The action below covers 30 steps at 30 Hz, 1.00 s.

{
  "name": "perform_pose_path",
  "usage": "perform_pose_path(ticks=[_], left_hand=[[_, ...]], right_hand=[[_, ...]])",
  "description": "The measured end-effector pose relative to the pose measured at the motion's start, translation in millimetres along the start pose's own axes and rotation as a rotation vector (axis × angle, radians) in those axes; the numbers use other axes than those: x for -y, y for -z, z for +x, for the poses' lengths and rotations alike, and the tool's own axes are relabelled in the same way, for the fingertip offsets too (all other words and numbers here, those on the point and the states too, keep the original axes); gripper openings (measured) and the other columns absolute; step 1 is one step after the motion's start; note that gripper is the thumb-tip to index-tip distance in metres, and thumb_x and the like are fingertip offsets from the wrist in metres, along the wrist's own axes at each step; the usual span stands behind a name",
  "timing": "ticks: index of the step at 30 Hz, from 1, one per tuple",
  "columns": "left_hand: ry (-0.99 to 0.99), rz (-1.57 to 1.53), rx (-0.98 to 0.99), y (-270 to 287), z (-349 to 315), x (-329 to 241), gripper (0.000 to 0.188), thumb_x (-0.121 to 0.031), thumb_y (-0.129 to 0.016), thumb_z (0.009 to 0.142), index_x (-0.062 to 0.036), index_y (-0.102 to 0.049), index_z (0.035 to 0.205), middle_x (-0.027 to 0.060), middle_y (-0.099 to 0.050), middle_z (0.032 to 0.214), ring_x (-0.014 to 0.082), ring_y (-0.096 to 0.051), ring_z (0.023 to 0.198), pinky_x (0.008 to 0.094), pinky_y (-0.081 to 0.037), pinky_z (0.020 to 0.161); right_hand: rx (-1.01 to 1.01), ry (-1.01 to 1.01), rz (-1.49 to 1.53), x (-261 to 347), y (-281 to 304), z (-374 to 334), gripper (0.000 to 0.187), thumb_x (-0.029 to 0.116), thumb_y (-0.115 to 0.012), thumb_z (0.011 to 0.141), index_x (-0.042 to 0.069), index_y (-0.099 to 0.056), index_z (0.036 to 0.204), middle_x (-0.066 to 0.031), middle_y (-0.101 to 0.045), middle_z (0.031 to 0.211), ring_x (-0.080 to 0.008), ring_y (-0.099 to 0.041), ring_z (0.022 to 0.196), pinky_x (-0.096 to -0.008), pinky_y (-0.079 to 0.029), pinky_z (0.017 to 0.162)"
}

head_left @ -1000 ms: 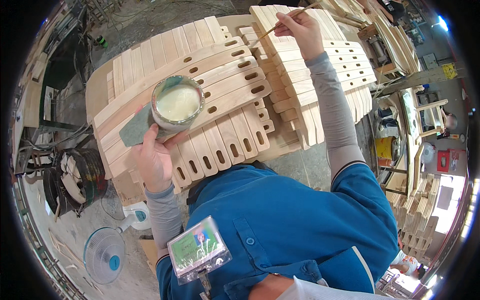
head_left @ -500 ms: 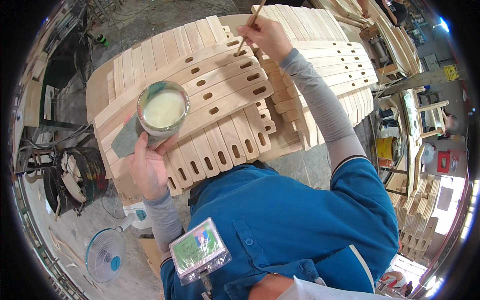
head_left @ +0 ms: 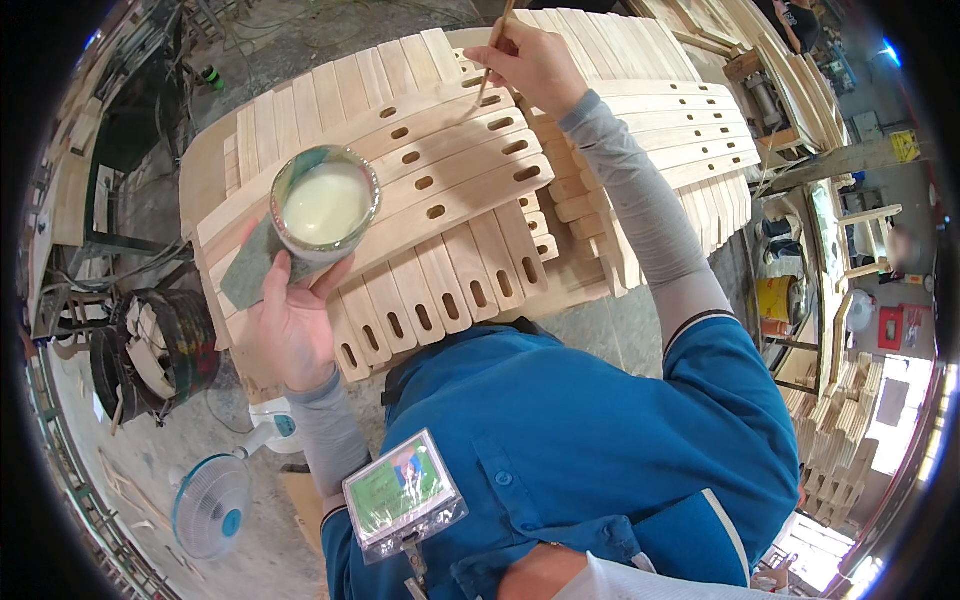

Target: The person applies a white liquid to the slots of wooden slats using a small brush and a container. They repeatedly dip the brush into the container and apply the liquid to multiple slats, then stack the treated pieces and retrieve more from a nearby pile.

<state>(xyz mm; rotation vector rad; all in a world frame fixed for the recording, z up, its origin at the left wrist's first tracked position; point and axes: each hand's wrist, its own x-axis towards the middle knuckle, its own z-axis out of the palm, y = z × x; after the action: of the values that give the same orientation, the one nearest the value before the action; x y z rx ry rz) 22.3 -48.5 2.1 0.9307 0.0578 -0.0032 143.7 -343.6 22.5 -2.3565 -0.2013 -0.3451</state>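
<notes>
My left hand (head_left: 297, 335) grips a cup (head_left: 292, 232) of cream-coloured liquid from below, above the left stack of pale wooden slats (head_left: 462, 178). A grey-green flat piece (head_left: 248, 268), like sandpaper, shows between that hand and the cup. My right hand (head_left: 537, 68) pinches a thin wooden stick (head_left: 497, 38) that slants down to the far right ends of the slats. Its tip is by a slotted hole in one of them; whether it touches the wood I cannot tell. Oval slots run near the slat ends.
A second stack of slats (head_left: 690, 130) lies to the right on the same table. At the lower left stand a white-and-blue fan (head_left: 210, 505) and a dark bin (head_left: 175, 345) with wood scraps. A yellow bucket (head_left: 775, 297) sits at the right. Another person (head_left: 797, 25) is at the far right.
My left hand has raised the cup slightly away from me. The stick in my right hand has shifted a little at the slat ends. The view has moved slightly.
</notes>
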Motion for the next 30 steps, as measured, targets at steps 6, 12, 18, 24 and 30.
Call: perform_pose_path(ticks=[6,12,18,24,30], left_hand=[[-0.034,0.057,0.049,-3.9,-2.8,-2.1,0.043,-0.005,-0.038,0.088,-0.0071,-0.029,0.131,0.0134,-0.045,0.123,0.0285,-0.05,0.108,0.0487,-0.052,0.078],[-0.05,0.072,0.074,-16.0,-8.9,-9.7,0.044,-0.002,-0.037,0.088,-0.0042,-0.028,0.131,0.0149,-0.046,0.12,0.027,-0.051,0.106,0.0448,-0.054,0.076],[-0.071,0.114,0.186,-23.6,-8.8,-12.2,0.046,-0.003,-0.038,0.088,-0.0033,-0.025,0.132,0.0163,-0.045,0.121,0.0275,-0.052,0.105,0.0445,-0.054,0.076],[-0.093,0.118,0.146,-22.7,-6.8,-2.6,0.045,-0.001,-0.036,0.088,-0.0036,-0.025,0.131,0.0161,-0.047,0.118,0.0267,-0.054,0.102,0.0413,-0.056,0.074],[0.07,0.034,0.129,-30.8,-5.6,22.0,0.046,-0.002,-0.035,0.087,-0.0036,-0.024,0.131,0.0159,-0.046,0.119,0.0277,-0.053,0.102,0.0442,-0.054,0.076]], right_hand=[[-0.057,-0.055,0.108,-25.0,40.1,-15.8,0.019,0.014,-0.059,0.083,-0.004,-0.06,0.087,-0.0093,-0.063,0.075,-0.0134,-0.062,0.069,-0.0226,-0.051,0.064],[0.119,0.123,0.735,54.6,57.0,-62.6,0.014,0.009,-0.052,0.087,-0.004,-0.056,0.088,-0.0142,-0.061,0.086,-0.0181,-0.062,0.076,-0.0282,-0.053,0.069],[0.182,0.227,0.906,89.4,20.2,-79.8,0.01,0.004,-0.06,0.081,-0.005,-0.058,0.083,-0.0138,-0.063,0.078,-0.0187,-0.064,0.071,-0.0271,-0.055,0.065],[0.108,-0.031,1.053,70.4,22.6,-98.0,0.014,0.01,-0.061,0.082,-0.001,-0.055,0.075,-0.0135,-0.062,0.075,-0.0197,-0.064,0.064,-0.0275,-0.055,0.059],[0.145,-0.274,1.171,40.8,19.5,-98.6,0.011,0.008,-0.059,0.082,-0.003,-0.055,0.083,-0.0134,-0.061,0.081,-0.0186,-0.062,0.073,-0.0265,-0.052,0.069]])
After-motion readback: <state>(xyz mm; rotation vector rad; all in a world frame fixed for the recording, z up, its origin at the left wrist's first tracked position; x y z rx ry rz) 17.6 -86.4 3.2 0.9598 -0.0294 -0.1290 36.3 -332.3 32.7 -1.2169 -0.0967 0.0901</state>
